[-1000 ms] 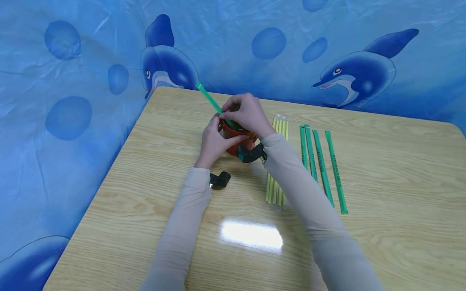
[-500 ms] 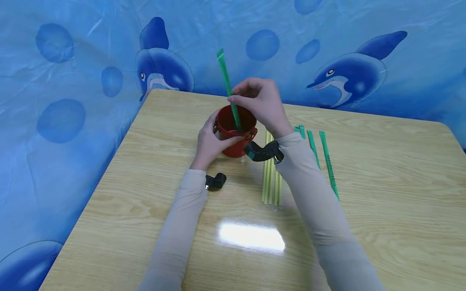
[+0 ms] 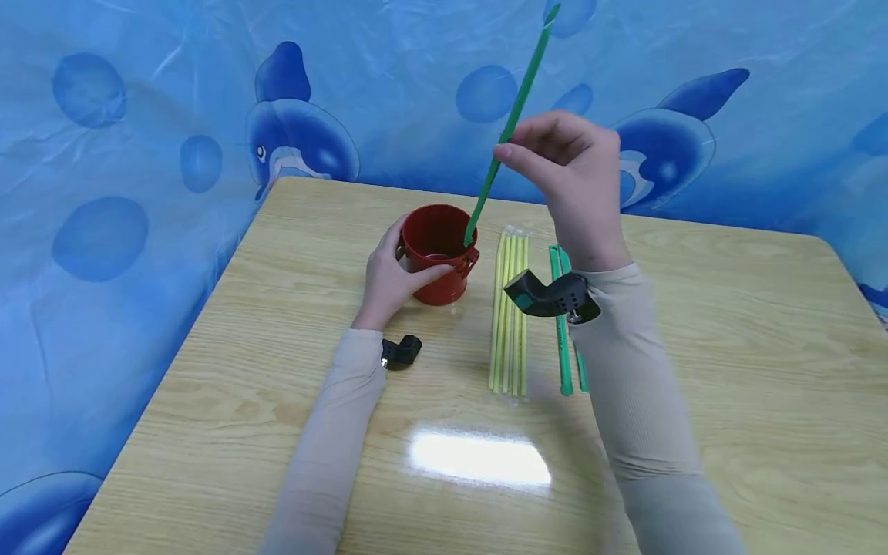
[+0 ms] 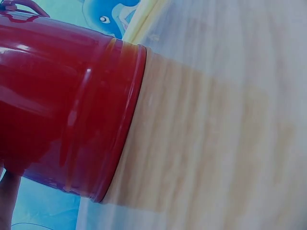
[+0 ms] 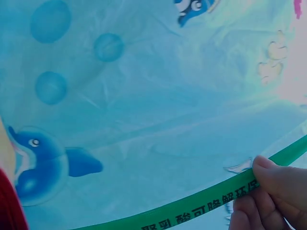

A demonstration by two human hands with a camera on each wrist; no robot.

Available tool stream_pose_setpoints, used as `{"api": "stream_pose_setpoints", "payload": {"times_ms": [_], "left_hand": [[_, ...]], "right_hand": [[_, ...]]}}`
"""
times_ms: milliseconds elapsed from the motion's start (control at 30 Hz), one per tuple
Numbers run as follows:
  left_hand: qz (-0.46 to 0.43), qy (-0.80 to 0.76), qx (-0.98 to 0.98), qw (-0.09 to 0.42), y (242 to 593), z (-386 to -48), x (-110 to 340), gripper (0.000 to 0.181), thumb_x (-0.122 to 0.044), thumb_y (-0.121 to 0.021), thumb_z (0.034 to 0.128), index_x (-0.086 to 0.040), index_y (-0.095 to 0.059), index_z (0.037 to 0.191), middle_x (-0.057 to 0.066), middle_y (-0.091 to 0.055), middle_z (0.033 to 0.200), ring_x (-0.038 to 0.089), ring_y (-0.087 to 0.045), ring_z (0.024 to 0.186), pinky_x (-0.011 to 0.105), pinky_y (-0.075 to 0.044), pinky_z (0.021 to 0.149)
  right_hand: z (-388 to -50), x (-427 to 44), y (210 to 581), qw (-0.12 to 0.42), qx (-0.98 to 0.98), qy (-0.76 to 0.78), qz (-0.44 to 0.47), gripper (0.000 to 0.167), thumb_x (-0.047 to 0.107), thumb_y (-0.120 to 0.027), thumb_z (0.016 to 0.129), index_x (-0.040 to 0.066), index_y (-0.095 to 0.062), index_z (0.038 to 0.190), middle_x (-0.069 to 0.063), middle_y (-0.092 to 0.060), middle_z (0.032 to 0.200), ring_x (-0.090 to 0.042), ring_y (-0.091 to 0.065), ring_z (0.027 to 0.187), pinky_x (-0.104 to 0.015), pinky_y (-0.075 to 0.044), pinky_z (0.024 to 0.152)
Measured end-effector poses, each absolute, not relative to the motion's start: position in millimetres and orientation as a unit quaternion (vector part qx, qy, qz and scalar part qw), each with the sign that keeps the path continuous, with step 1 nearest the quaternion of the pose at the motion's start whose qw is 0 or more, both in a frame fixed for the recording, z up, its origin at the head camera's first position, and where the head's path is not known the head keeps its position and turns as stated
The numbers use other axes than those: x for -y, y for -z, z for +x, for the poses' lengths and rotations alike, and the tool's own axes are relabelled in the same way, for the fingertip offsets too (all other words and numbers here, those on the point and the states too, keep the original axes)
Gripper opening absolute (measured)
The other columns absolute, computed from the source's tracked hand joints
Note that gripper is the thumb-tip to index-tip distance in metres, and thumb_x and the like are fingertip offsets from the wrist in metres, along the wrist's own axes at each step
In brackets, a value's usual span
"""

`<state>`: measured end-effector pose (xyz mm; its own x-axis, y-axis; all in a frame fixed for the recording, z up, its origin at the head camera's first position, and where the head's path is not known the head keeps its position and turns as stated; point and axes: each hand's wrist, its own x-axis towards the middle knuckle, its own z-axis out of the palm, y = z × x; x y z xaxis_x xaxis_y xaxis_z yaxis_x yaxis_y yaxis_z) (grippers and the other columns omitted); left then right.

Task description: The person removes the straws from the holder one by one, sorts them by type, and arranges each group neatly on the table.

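A small red metal bucket (image 3: 444, 287) stands upright on the table, its mouth facing up. My left hand (image 3: 390, 276) grips its left side, thumb across the front and fingers around the back. The left wrist view shows the bucket's wall (image 4: 57, 105) close up. Above and right of it, my right hand (image 3: 572, 169) pinches a long green wrapped straw (image 3: 522, 96) between thumb and fingers. The straw slants, its lower end at the bucket's right inner rim. Dark printed characters run along the wrapper (image 5: 192, 211) in the right wrist view.
Right of the bucket lies a clear pack of yellow straws (image 3: 509, 316). Beside it are green wrapped straws (image 3: 563, 347), partly hidden by the right forearm. The wooden table (image 3: 229, 370) ends at a blue dolphin-print sheet (image 3: 395, 100).
My right hand has risen and moved right, drawing the green straw mostly up out of the bucket. The straw's top has swung from left to right. The left hand stays on the bucket.
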<state>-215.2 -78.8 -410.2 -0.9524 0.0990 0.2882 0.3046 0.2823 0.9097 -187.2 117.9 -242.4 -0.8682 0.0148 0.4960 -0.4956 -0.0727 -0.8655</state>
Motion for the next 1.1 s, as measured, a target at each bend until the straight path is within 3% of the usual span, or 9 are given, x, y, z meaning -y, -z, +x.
{"api": "stream_pose_setpoints", "payload": {"times_ms": [300, 433, 833, 1100], "left_hand": [[-0.126, 0.592, 0.79, 0.098, 414, -211, 86, 0.082, -0.024, -0.084, 0.072, -0.013, -0.041, 0.141, 0.003, -0.049, 0.136, 0.018, -0.046, 0.122, 0.035, -0.045, 0.098], [-0.129, 0.595, 0.787, 0.102, 414, -207, 86, 0.083, -0.022, -0.084, 0.0712, -0.012, -0.042, 0.141, 0.003, -0.049, 0.136, 0.018, -0.046, 0.122, 0.035, -0.044, 0.099], [-0.138, 0.609, 0.774, 0.106, 409, -208, 80, 0.082, -0.018, -0.085, 0.0699, -0.01, -0.044, 0.14, 0.005, -0.05, 0.134, 0.018, -0.048, 0.121, 0.033, -0.045, 0.097], [-0.139, 0.63, 0.758, 0.093, 410, -212, 78, 0.082, -0.012, -0.084, 0.071, -0.011, -0.041, 0.142, 0.007, -0.049, 0.136, 0.021, -0.046, 0.123, 0.035, -0.044, 0.098]], "right_hand": [[-173, -142, 236, 0.257, 0.647, -0.687, 0.209, 0.005, -0.009, -0.07, 0.078, -0.009, -0.069, 0.082, -0.008, -0.067, 0.073, -0.021, -0.061, 0.067, -0.031, -0.052, 0.073], [-166, -162, 238, 0.253, 0.645, -0.694, 0.197, 0.008, -0.01, -0.07, 0.078, -0.014, -0.067, 0.084, -0.009, -0.067, 0.073, -0.021, -0.062, 0.068, -0.031, -0.053, 0.074], [-146, -254, 266, 0.16, 0.588, -0.785, 0.113, 0.01, -0.016, -0.063, 0.08, -0.02, -0.063, 0.09, -0.016, -0.066, 0.075, -0.024, -0.062, 0.069, -0.028, -0.054, 0.076], [-137, -292, 286, 0.1, 0.678, -0.728, 0.032, 0.01, -0.005, -0.066, 0.084, -0.009, -0.066, 0.093, -0.009, -0.066, 0.083, -0.017, -0.063, 0.072, -0.018, -0.052, 0.073]]}}
